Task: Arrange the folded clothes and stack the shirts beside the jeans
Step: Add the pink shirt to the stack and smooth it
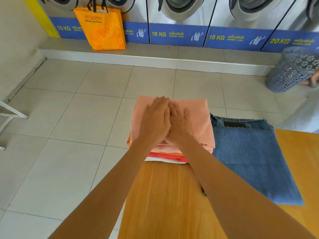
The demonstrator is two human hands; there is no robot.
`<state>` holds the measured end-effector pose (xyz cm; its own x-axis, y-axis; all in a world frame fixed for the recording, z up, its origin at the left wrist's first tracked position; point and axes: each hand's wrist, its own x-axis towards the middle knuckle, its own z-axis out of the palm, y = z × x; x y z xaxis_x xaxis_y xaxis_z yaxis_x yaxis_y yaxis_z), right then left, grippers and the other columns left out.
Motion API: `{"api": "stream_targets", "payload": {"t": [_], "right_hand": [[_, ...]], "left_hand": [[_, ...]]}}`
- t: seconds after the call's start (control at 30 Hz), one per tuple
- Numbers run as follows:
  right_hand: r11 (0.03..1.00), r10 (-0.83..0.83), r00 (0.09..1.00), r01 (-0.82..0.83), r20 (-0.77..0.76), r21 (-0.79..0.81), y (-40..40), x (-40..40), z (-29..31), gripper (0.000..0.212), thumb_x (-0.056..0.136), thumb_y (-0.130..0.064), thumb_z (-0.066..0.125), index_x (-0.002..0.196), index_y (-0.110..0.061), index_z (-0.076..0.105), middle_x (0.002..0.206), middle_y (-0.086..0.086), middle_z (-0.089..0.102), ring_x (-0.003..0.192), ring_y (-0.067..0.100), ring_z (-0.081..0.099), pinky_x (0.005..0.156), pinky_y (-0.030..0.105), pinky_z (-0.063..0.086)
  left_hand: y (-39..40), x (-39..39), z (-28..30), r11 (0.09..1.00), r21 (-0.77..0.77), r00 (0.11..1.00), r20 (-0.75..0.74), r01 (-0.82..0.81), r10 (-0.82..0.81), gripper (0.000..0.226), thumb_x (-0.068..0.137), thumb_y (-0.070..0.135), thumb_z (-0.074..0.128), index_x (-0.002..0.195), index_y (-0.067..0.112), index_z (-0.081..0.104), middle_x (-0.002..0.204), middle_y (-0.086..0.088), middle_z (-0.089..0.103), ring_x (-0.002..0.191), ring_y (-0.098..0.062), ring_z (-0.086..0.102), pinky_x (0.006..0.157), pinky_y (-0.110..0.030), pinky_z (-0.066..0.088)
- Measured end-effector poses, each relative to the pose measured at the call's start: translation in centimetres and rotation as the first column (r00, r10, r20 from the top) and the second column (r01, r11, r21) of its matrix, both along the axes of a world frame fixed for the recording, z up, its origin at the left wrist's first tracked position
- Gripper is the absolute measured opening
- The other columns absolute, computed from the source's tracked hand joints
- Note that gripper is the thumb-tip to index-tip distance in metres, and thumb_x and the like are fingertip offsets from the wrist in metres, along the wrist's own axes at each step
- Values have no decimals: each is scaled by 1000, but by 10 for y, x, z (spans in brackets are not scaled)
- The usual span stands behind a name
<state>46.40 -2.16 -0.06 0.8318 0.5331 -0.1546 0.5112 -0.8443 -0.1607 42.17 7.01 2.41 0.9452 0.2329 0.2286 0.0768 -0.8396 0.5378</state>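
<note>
A stack of folded shirts sits at the far left corner of the wooden table. Its top piece is a salmon-pink shirt, with red and white layers showing underneath. Folded blue jeans lie flat right beside the stack, touching its right edge. My left hand and my right hand both rest flat, palms down, on the pink shirt, side by side and slightly overlapping. Neither hand grips anything.
The table's left edge drops to a tiled floor. An orange shopping bag stands on a raised step below a row of washing machines. A grey perforated laundry basket sits at the right, with another person's foot beside it.
</note>
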Motion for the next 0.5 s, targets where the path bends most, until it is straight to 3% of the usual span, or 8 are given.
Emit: {"api": "stream_targets", "payload": {"t": [0.1, 0.17, 0.23, 0.33, 0.43, 0.5], "right_hand": [[993, -90, 996, 90, -7, 74, -32, 18, 1, 61, 104, -44, 19, 159, -17, 16, 167, 2, 13, 154, 22, 5, 124, 48, 4], [978, -203, 979, 204, -26, 39, -59, 34, 1, 60, 104, -46, 14, 157, -20, 19, 166, -1, 15, 154, 23, 5, 121, 56, 5], [929, -366, 926, 369, -94, 16, -81, 45, 1, 62, 102, -51, 14, 157, -23, 17, 166, 4, 15, 154, 28, 7, 118, 63, 6], [819, -545, 828, 560, -134, 129, -92, 48, 1, 68, 100, -57, 23, 145, -7, 35, 149, 16, 43, 138, 36, 37, 110, 60, 30], [719, -605, 782, 617, -149, 318, -90, 49, -2, 56, 101, -50, 31, 119, -3, 56, 121, 21, 59, 113, 40, 54, 91, 51, 47], [650, -612, 755, 649, -233, 395, -90, 57, -2, 52, 99, -51, 34, 92, -6, 58, 103, 20, 63, 94, 38, 60, 72, 40, 46]], "left_hand": [[17, 13, -28, 994, 113, 976, -217, 11, 14, 52, 105, 40, 17, 150, 18, 33, 158, -3, 32, 149, -23, 25, 121, -48, 19], [32, 11, -39, 990, 111, 938, -327, -82, 114, 58, 103, 46, 11, 157, 23, 15, 166, -1, 9, 153, -23, 4, 120, -58, 7], [36, 8, -39, 975, 182, 888, -415, -130, 196, 60, 103, 44, 11, 158, 20, 6, 166, -3, -1, 153, -29, -4, 118, -63, 0], [22, 9, -20, 930, 346, 911, -332, -124, 245, 61, 101, 28, 26, 156, 7, 8, 165, -12, -5, 152, -33, -11, 118, -62, -5], [-15, 15, -10, 968, 252, 968, -242, 3, 60, 57, 101, 26, 29, 156, 15, 19, 166, -10, -2, 152, -29, -9, 119, -56, -7], [-40, 15, -18, 973, 213, 966, -257, 88, -31, 54, 102, 40, 22, 153, 23, 29, 166, -7, 6, 153, -28, -4, 119, -57, -6]]}}
